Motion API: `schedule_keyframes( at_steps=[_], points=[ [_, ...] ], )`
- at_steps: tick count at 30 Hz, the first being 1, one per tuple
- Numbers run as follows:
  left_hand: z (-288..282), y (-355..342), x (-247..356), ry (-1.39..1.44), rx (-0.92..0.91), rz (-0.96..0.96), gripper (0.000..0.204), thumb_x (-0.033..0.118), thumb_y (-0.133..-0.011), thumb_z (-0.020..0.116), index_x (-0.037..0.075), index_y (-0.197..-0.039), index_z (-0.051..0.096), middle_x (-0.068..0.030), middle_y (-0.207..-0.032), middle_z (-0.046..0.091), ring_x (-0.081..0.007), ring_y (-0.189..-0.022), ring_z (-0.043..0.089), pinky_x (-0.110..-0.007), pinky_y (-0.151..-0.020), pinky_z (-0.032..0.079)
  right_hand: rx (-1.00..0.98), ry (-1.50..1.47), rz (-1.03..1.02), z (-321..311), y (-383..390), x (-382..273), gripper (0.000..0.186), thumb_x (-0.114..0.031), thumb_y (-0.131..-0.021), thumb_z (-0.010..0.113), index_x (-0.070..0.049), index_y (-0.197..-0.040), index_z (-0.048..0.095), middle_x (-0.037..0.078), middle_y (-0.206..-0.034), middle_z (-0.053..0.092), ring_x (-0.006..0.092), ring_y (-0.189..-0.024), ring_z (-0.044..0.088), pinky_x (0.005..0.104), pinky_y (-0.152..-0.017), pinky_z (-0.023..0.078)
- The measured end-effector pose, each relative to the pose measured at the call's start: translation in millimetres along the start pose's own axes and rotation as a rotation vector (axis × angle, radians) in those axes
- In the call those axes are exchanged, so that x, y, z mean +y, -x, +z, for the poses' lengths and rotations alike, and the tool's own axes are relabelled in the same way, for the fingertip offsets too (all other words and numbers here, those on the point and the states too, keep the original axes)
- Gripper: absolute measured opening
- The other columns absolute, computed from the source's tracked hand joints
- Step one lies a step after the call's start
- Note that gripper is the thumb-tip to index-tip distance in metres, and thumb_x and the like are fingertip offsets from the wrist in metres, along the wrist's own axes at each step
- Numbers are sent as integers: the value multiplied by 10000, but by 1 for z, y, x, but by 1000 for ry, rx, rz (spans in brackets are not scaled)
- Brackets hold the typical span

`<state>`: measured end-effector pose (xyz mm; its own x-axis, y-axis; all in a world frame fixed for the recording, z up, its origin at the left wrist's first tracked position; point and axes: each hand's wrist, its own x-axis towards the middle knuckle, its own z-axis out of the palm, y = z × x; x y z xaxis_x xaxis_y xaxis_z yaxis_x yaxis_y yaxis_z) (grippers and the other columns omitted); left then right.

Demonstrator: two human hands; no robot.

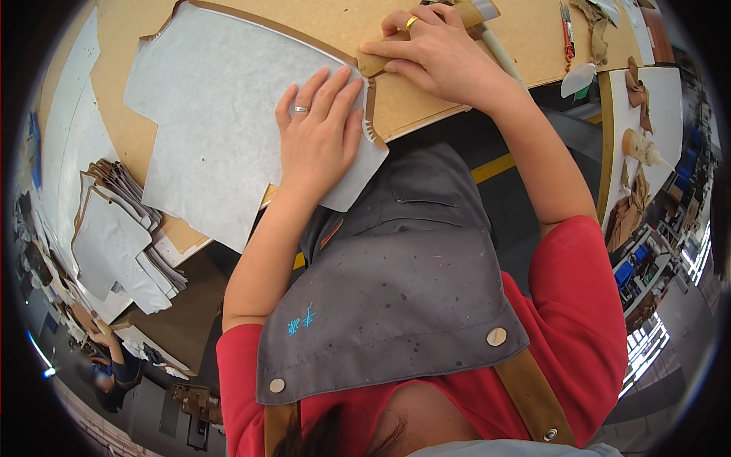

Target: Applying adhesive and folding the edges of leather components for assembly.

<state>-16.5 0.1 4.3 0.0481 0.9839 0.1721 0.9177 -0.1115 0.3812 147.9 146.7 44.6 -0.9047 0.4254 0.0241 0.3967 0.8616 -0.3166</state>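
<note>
Flat: left hand (320,129) on grey felt sheet (221,114) | right hand (434,53) pinching tan strip (373,65)

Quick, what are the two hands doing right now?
Left hand: open, pressed flat on the grey sheet.
Right hand: fingers curled, pinching a tan strip at the sheet's edge.

Counting what is lying on the brown board worktable (426,107)

Two bare hands are resting there, the left hand (320,133) and the right hand (434,53), each wearing one ring. One large grey-white cut sheet (221,114) is lying flat, one stack of similar cut pieces (126,236) is sitting at the left, and one tan leather strip (381,61) is lying along the sheet's edge.
</note>
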Motion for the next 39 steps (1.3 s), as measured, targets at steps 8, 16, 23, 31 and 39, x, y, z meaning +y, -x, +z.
schedule_keyframes(
  at_steps=[8,16,23,31,39],
  points=[
    [1,0,0,22,7,-4,329,157,-821,564,126,-1149,549,4,-1247,512,-187,-1211,433,-381,-1040,211,37,-45,91,16,-16,-5,253,-237,-848,547,-165,-1081,614,105,-1071,540,259,-1049,469,427,-900,302],
    [0,0,-5,117,80,-26,331,142,-812,580,94,-1136,534,-53,-1221,519,-221,-1170,460,-395,-1003,267,192,-83,246,17,-14,-7,266,-252,-849,561,-127,-1079,610,117,-1001,558,262,-978,509,393,-855,348],
    [-1,-1,-7,128,108,-15,309,138,-817,577,85,-1120,547,-53,-1208,532,-240,-1118,485,-379,-952,305,171,-48,284,27,42,-35,278,-233,-775,638,-155,-1042,625,72,-877,542,243,-850,533,365,-698,422],
    [-12,-13,-22,171,-8,0,204,140,-822,567,96,-1020,590,-47,-1119,582,-236,-1066,510,-384,-916,336,374,122,284,42,6,-29,291,-218,-793,638,-112,-1064,634,96,-893,548,265,-834,536,365,-719,442],
    [1,-61,-108,-93,429,-267,278,259,-849,527,99,-1073,568,-75,-1164,542,-270,-1105,483,-440,-910,317,478,-265,452,22,27,-10,330,-271,-820,614,-91,-1096,611,139,-965,571,305,-909,558,375,-783,454]
  ],
)
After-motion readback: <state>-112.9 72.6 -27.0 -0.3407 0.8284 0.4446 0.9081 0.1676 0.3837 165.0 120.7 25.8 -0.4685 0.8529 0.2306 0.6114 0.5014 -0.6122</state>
